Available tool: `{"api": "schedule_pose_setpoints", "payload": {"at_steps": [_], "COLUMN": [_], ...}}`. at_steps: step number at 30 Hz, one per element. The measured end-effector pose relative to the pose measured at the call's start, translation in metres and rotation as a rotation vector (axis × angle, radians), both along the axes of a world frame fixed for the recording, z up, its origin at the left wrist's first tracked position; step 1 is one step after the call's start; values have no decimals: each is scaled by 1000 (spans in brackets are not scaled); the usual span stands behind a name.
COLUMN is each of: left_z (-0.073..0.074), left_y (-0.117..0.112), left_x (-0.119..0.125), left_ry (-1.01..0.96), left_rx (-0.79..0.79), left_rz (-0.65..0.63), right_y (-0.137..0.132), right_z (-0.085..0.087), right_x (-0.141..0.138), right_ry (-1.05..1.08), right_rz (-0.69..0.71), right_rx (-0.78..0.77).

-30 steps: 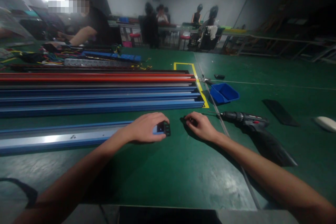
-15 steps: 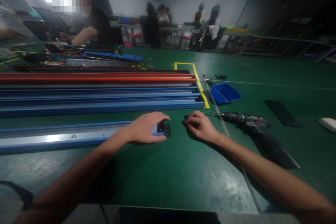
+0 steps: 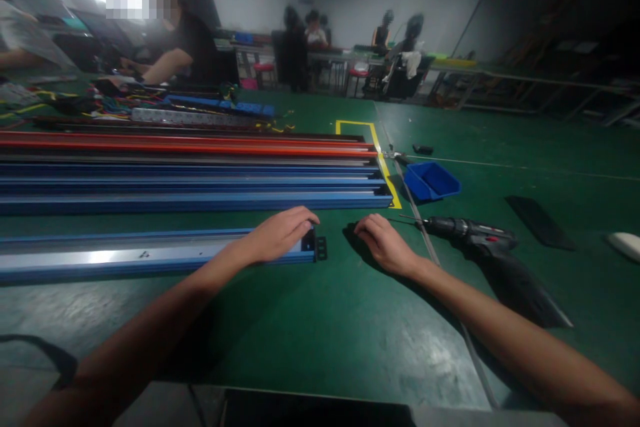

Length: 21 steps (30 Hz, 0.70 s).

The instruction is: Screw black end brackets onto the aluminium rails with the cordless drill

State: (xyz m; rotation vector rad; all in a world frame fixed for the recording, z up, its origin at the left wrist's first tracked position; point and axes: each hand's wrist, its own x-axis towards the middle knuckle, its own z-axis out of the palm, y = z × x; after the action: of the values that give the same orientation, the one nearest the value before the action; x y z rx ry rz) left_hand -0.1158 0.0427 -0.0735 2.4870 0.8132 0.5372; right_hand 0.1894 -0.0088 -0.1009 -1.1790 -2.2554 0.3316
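Observation:
My left hand (image 3: 281, 233) lies on top of the right end of a long blue metal rail (image 3: 150, 257), fingers stretched out along it. A small black end piece (image 3: 321, 248) sits at the rail's tip, just past my fingertips. My right hand (image 3: 384, 245) rests knuckles up on the green table a short way right of the rail end. Its fingers are curled down onto the surface, and what lies under them is hidden. A dark cordless drill (image 3: 475, 235) lies just right of that hand, its bit pointing towards it.
Behind my hands, several long blue rails (image 3: 200, 183) and red ones (image 3: 200, 145) lie side by side, ending at a yellow tape line (image 3: 381, 161). A blue bin (image 3: 431, 180), a flat black strip (image 3: 537, 212) and a white object (image 3: 625, 245) lie to the right. A person (image 3: 185, 53) works at the far left.
My left hand has slid from gripping the rail's end to lying on top of it, uncovering the black end piece. The right hand's fingers have curled lower onto the table.

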Motion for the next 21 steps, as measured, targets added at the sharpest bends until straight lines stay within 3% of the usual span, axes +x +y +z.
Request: {"api": "schedule_pose_setpoints", "payload": {"at_steps": [4,9,17,21], "left_z": [-3,0,-1,-3], "left_y": [3,-1,-4,-2], "left_x": [0,2,0,-4], "left_ry": [-79,-150,-249,-314], "left_rx": [44,134,451,532], "left_rz": [24,14,-60,0], "right_y": [-1,-5,4,17], "right_z": [-1,11,43,47], "right_x": [0,-13,-74,-94], "right_ry": [110,386,758,816], "right_rz": [-11,-66,205,210], "right_rx": [-23,-193,-430,-472]}}
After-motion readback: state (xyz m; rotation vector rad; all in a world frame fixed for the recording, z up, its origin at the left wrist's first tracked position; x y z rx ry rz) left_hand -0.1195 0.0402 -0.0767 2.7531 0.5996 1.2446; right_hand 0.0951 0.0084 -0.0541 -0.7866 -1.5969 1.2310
